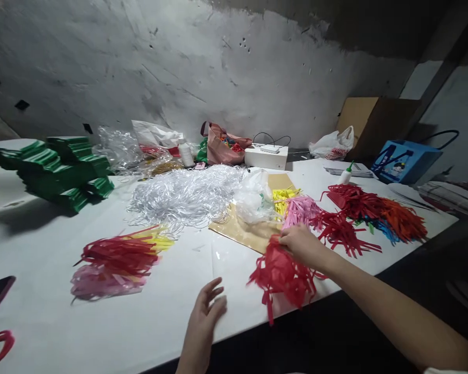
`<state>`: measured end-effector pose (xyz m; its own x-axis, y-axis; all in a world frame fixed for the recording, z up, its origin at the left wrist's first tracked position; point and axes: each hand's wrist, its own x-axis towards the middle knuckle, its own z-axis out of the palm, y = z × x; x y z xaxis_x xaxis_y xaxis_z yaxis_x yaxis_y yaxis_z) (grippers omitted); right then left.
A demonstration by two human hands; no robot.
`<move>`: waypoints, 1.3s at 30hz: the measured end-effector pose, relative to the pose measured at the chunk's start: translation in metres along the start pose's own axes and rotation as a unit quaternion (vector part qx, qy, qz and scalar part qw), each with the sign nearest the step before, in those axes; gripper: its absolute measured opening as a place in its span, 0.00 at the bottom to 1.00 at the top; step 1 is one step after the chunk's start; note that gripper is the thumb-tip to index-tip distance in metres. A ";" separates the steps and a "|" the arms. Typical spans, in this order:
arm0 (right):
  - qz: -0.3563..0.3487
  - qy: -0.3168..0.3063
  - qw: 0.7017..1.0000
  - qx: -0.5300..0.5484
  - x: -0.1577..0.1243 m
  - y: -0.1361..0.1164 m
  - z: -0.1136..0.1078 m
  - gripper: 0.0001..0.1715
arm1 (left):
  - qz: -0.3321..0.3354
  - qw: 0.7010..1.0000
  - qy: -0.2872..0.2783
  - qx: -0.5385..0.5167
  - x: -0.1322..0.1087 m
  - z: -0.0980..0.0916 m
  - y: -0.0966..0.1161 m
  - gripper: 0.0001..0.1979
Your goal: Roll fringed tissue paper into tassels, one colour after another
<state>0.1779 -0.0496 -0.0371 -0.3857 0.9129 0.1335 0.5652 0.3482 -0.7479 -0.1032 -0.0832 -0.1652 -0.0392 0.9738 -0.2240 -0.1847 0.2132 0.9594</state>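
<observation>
Your right hand (301,245) pinches a crumpled red fringe (284,278), strips splaying toward six o'clock. Your left hand (203,319) curves, thumb and fingers apart.

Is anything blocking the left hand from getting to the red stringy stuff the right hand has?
Nothing visible blocks it: between the left hand and the red fringe, pinched in the right hand, only the white tabletop shows.

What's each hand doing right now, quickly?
Left hand: open, fingers loosely curled, holding nothing.
Right hand: closed, fingers pinching the top of a red fringe bundle.
</observation>
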 end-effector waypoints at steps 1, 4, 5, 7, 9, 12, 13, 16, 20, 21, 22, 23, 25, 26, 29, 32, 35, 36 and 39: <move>-0.002 0.018 1.000 -0.006 0.000 0.000 -0.002 0.17 | 0.022 0.999 0.021 0.034 -0.001 -0.005 0.003 0.24; -0.007 0.044 0.999 -0.007 -0.005 -0.006 -0.002 0.18 | 0.057 0.993 -0.049 0.090 -0.011 -0.002 0.014 0.17; -0.004 0.049 0.999 0.000 -0.008 -0.009 -0.001 0.19 | 0.049 0.987 -0.115 0.099 -0.015 0.004 0.016 0.16; 0.011 0.061 0.998 0.027 -0.013 -0.014 0.004 0.20 | 0.025 0.964 -0.245 0.104 -0.023 0.024 0.014 0.19; 0.027 0.074 0.995 0.061 -0.019 -0.015 0.012 0.21 | 0.014 0.954 -0.288 0.082 -0.028 0.046 0.008 0.22; 0.050 0.108 0.980 0.160 -0.030 -0.009 0.035 0.21 | 0.007 0.978 -0.208 0.009 -0.026 0.070 -0.003 0.27; 0.060 0.125 0.967 0.213 -0.034 -0.006 0.043 0.20 | -0.002 0.982 -0.188 -0.024 -0.023 0.074 -0.005 0.27; 0.089 0.170 0.909 0.370 -0.045 0.003 0.070 0.19 | -0.039 0.975 -0.168 -0.141 -0.015 0.080 -0.004 0.24; 0.097 0.196 0.848 0.483 -0.054 0.006 0.097 0.21 | -0.091 0.954 -0.157 -0.238 -0.009 0.076 0.007 0.16; 0.093 0.201 0.831 0.510 -0.055 0.006 0.102 0.23 | -0.100 0.949 -0.165 -0.248 -0.008 0.074 0.010 0.14; 0.087 0.205 0.815 0.535 -0.055 0.007 0.107 0.25 | -0.105 0.946 -0.174 -0.254 -0.008 0.072 0.012 0.13; 0.081 0.211 0.800 0.556 -0.056 0.008 0.112 0.28 | -0.108 0.943 -0.182 -0.258 -0.007 0.069 0.014 0.13; 0.075 0.232 0.771 0.588 -0.056 0.011 0.118 0.32 | -0.118 0.936 -0.197 -0.268 -0.007 0.064 0.017 0.13; 0.081 0.243 0.760 0.598 -0.056 0.013 0.120 0.34 | -0.126 0.930 -0.207 -0.276 -0.006 0.060 0.017 0.15; 0.109 0.289 0.741 0.596 -0.057 0.024 0.118 0.40 | -0.153 0.908 -0.239 -0.308 -0.005 0.050 0.018 0.17; 0.119 0.374 0.763 0.514 -0.061 0.041 0.105 0.39 | -0.177 0.889 -0.259 -0.333 -0.001 0.039 0.017 0.15; 0.101 0.543 0.779 0.298 -0.074 0.055 0.091 0.33 | -0.197 0.872 -0.283 -0.348 0.004 0.030 0.018 0.15; 0.082 0.578 0.784 0.211 -0.079 0.055 0.087 0.31 | -0.199 0.867 -0.295 -0.349 0.005 0.028 0.019 0.16; -0.033 0.480 0.877 -0.017 -0.094 0.040 0.082 0.28 | -0.202 0.849 -0.340 -0.349 0.006 0.025 0.024 0.17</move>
<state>0.1770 -0.1394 -0.1329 0.3636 0.6442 0.6729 0.5924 0.3975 -0.7007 -0.0833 -0.0702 -0.1390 0.6988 0.7031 -0.1317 -0.5949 0.6735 0.4387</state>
